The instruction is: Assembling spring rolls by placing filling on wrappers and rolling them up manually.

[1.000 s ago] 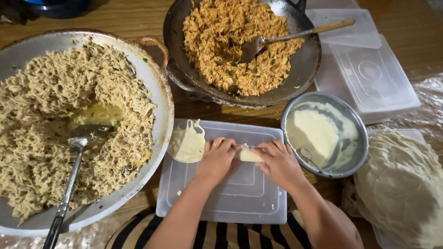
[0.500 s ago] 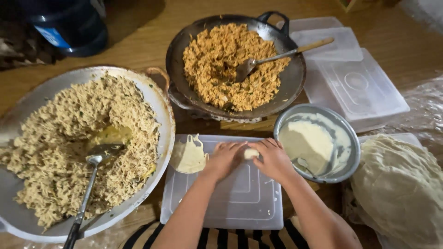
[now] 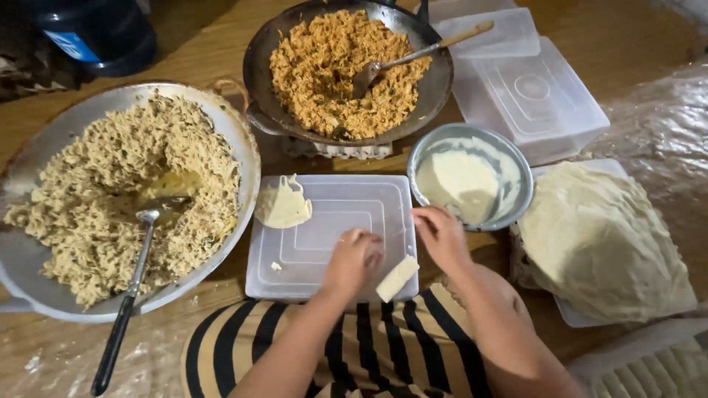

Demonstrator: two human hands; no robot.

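Note:
A small rolled white wrapper sticks out over the near right corner of a clear plastic lid. My left hand is curled over the roll's upper end and seems to hold it. My right hand hovers just right of it, fingers apart and empty, with its fingertips close to a metal bowl of white paste. A torn piece of pale wrapper lies on the lid's far left corner.
A stack of round wrappers sits on the right. A dark wok of orange-brown filling holds a spatula. On the left, a big metal pan of pale noodles holds a spoon. Clear containers stand behind the bowl.
Both hands were pressed together over the roll at the lid's middle. They have come apart; the roll has moved to the lid's near right corner and my right hand has lifted off.

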